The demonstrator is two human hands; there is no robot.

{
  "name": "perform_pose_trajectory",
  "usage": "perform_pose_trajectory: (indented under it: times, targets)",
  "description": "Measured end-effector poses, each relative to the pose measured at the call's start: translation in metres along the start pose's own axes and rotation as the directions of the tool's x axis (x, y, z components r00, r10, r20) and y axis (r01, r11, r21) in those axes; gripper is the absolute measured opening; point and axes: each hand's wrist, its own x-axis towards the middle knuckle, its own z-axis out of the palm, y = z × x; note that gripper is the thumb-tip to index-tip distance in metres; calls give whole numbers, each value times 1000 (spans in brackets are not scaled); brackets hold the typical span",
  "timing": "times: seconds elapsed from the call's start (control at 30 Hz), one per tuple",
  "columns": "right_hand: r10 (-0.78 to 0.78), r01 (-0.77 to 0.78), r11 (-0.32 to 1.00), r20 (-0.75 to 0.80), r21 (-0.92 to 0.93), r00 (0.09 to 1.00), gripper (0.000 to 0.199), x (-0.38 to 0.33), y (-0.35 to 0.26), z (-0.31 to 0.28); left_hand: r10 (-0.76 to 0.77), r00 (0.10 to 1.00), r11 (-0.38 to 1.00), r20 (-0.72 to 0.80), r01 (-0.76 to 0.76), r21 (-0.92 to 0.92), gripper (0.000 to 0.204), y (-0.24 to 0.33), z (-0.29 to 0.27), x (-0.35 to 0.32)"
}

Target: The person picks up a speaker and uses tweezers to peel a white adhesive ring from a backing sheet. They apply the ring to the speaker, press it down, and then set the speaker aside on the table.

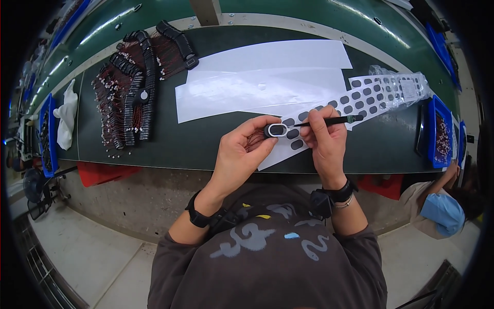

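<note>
Between the thumb and fingers of my left hand [234, 149] is a small oval speaker [277, 130], black with a white rim. Thin dark red wires trail from it into my palm. My right hand [327, 141] grips black tweezers [337, 120] like a pen, their tips pointing left, close beside the speaker's rim. Whether the tips touch it or carry anything, I cannot tell. Under both hands lies a white sheet of dark oval stickers [368, 91], running off to the upper right and partly hidden by my fingers.
Rows of black speakers with red wires [147, 67] stand at the left. Blank white sheets [262, 85] lie ahead. Clear plastic wrap [417, 85] covers the sticker sheet's far end. Blue bins [439, 131] and a white cloth [67, 116] sit at the sides. Another person [437, 211] is at right.
</note>
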Motion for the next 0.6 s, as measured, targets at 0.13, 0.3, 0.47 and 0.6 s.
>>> perform_pose_trajectory:
  times: [0.13, 0.3, 0.47, 0.6]
  targets:
    - [-1, 1, 1000, -1, -10, 1000, 19, 0, 0, 2, 23, 1000, 999, 1, -23, 24, 32, -3, 0, 0]
    - [2, -2, 1000, 5, -31, 1000, 18, 0, 0, 2, 17, 1000, 999, 10, -18, 28, 32, -1, 0, 0]
    - [19, -18, 998, 12, -60, 1000, 19, -1, -2, 1, -7, 1000, 1000, 17, 7, 23, 33, -2, 0, 0]
    - [18, -17, 998, 18, -61, 1000, 19, -1, -2, 1, 9, 1000, 1000, 16, -10, 27, 31, -1, 1, 0]
